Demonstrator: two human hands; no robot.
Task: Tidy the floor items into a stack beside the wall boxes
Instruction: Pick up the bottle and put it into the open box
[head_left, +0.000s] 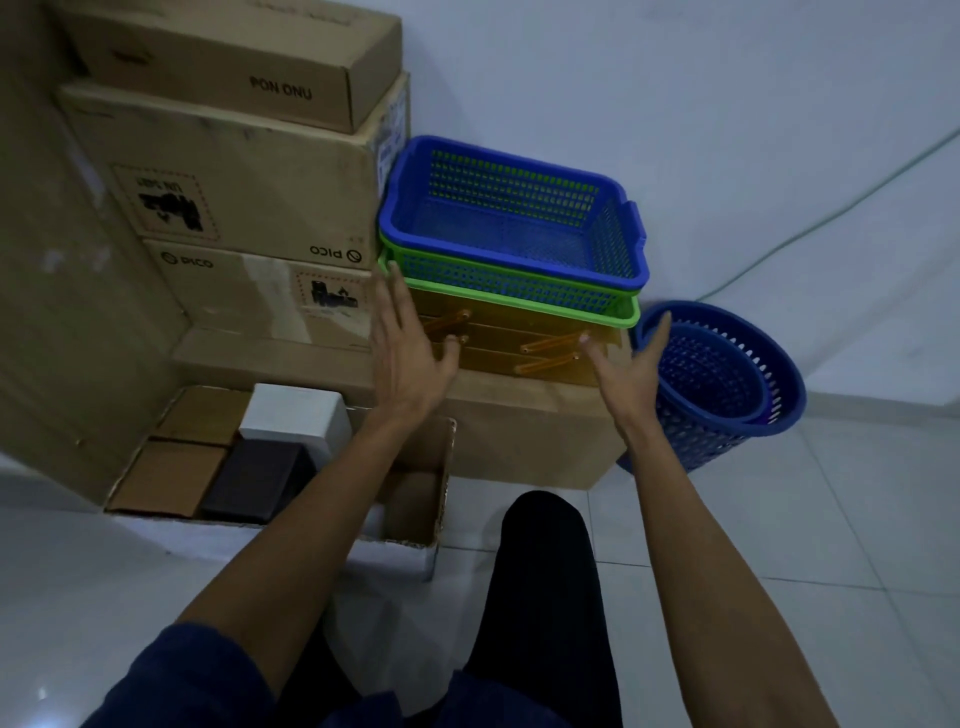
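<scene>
A blue mesh basket is nested in a green mesh basket. Both rest on an orange plastic organiser with rod handles, which stands on a low cardboard box beside the wall boxes. My left hand is spread open at the stack's left front corner, fingers near the green rim. My right hand is open with fingers apart at the stack's right front corner, just in front of the organiser. Neither hand holds anything.
Round blue mesh bins, one nested in the other, stand on the floor right of the stack. An open carton with small brown, white and dark boxes lies at lower left. A green cable runs along the wall. My knee is below.
</scene>
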